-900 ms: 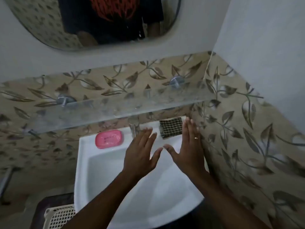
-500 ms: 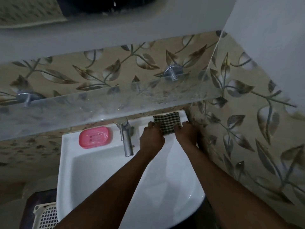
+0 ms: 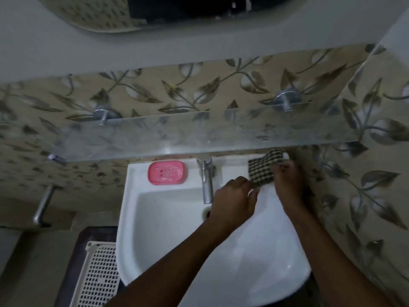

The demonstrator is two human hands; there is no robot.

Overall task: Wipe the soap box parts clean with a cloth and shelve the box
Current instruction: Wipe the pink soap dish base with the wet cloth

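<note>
- The white sink (image 3: pixel 132 218) has a smooth, round bowl, and most of the bowl is bare.
- A clear glass shelf (image 3: pixel 155 142) hangs right above the back edge of the sink, so there is only a thin gap under it.
- Leaf-pattern tiles close in the wall at 3 o'clock, just beside the right hand (image 3: pixel 290 185).
- The pink soap box (image 3: pixel 166 173) sits flat on the back rim of the sink at about 11 o'clock. It is shaped like a rounded block and looks like shiny plastic. Its lid is on, so I cannot tell what is inside.
- A shiny metal tap (image 3: pixel 207 180) stands between the soap box and the hands, pointing down into the bowl.
- The cloth (image 3: pixel 263 169) is checked black and cream and looks soft and crumpled. It is at about 1 o'clock, at the back right corner of the sink.
- The left hand (image 3: pixel 234 200) has its fingers curled and pinches the near corner of the cloth.
- The right hand has its fingers closed on the right side of the cloth.
- A white plastic basket (image 3: pixel 97 275) full of small holes sits on the floor at 7 o'clock, beside the sink. I cannot tell what is in it.
</note>
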